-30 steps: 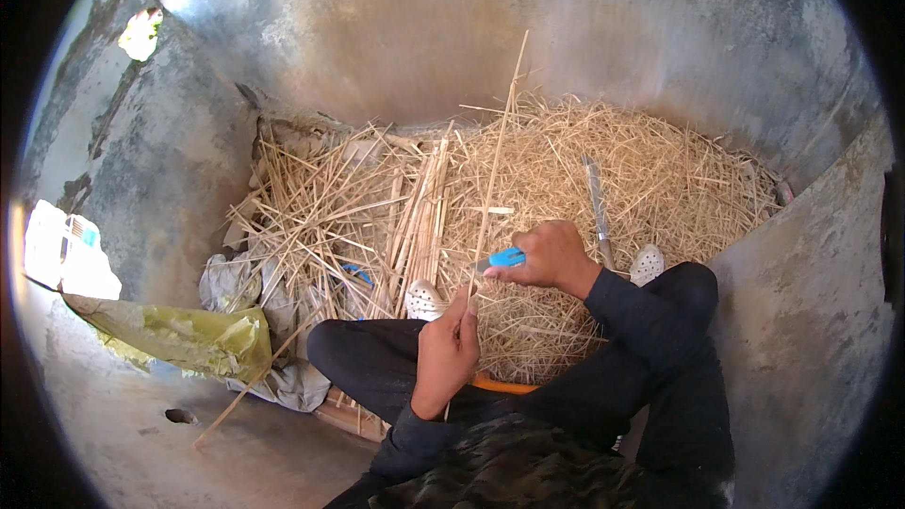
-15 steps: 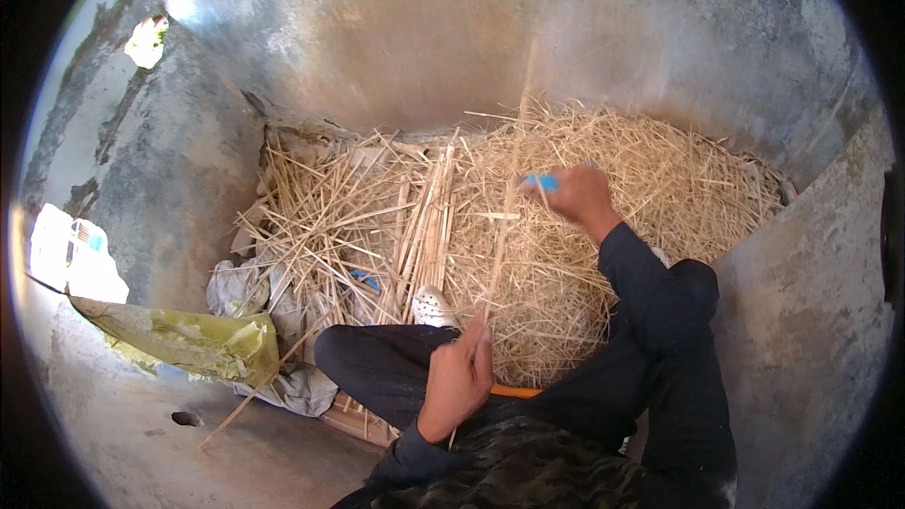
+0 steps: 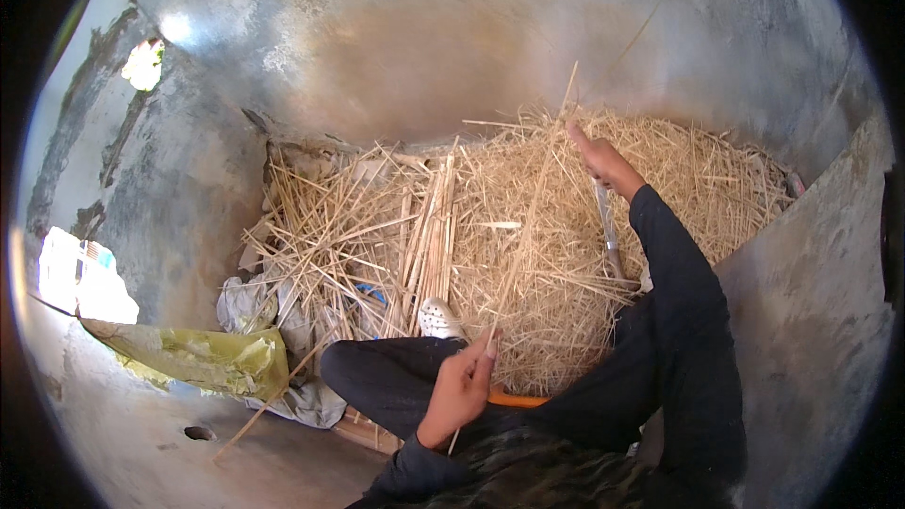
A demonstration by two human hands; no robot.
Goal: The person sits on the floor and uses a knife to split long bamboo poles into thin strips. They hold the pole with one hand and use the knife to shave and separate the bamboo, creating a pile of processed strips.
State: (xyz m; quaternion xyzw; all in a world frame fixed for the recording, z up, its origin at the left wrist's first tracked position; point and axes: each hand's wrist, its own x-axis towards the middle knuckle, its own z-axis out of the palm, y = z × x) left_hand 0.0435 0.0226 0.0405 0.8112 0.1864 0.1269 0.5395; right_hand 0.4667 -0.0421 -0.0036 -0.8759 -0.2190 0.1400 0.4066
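I sit on the ground facing a heap of dry straw (image 3: 566, 254). A long thin straw stalk (image 3: 528, 226) runs from my lap up toward the far wall. My left hand (image 3: 460, 388) pinches its lower end just above my dark trouser leg. With the arm stretched out over the heap, my right hand (image 3: 600, 160) is closed on the stalk's upper part. The stalk's tip sticks out beyond its fingers. No blue tool shows in that hand now.
A bundle of thicker reeds (image 3: 434, 226) lies left of the heap. A long grey blade (image 3: 608, 226) rests on the straw under my right arm. My white shoe (image 3: 438, 319), an orange object (image 3: 517, 401), a yellow-green sack (image 3: 189, 358) and pale cloths (image 3: 253, 306) lie nearby. Grey concrete walls (image 3: 396, 57) enclose the corner.
My right hand has travelled up along the stalk, from near my lap to full reach over the heap. The blue tool it held is no longer visible. My left hand stays low.
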